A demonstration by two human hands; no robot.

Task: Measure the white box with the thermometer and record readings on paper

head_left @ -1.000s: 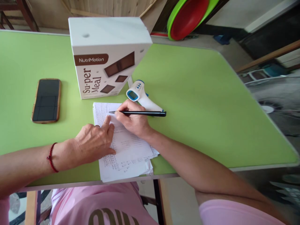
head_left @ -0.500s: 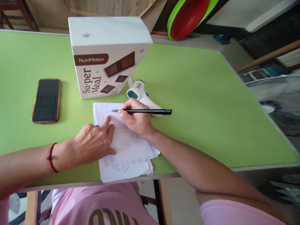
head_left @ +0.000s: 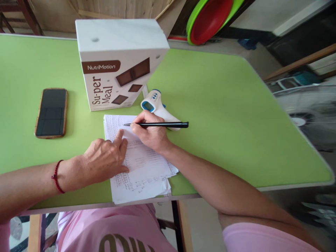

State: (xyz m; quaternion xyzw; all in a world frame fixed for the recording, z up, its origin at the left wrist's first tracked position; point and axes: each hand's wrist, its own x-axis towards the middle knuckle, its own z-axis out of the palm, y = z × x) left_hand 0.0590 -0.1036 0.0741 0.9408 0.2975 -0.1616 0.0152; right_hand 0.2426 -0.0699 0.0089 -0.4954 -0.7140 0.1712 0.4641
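Observation:
A black pen [head_left: 162,124] is pinched in my right hand [head_left: 152,134], its tip at the upper part of a stack of handwritten paper [head_left: 147,166]. My left hand [head_left: 106,157] rests on the left side of the sheets, fingers extended and the index finger pointing close below the pen tip. Small rows of writing cover the top left of the page and more lines run down it. Just beyond my right hand lies a white and blue infrared thermometer [head_left: 162,112], its handle partly hidden by that hand and the pen.
A white NutriMotion box [head_left: 120,38] stands upright behind the paper. To the left a phone [head_left: 51,112] in a brown case lies on the green table [head_left: 223,115]. Beyond the table are red and green basins [head_left: 210,21] and, at the right, a fan [head_left: 301,119].
The pen's back end has swung slightly, so the pen looks a little shorter. My left hand keeps its place on the paper, and the whole view has shifted slightly.

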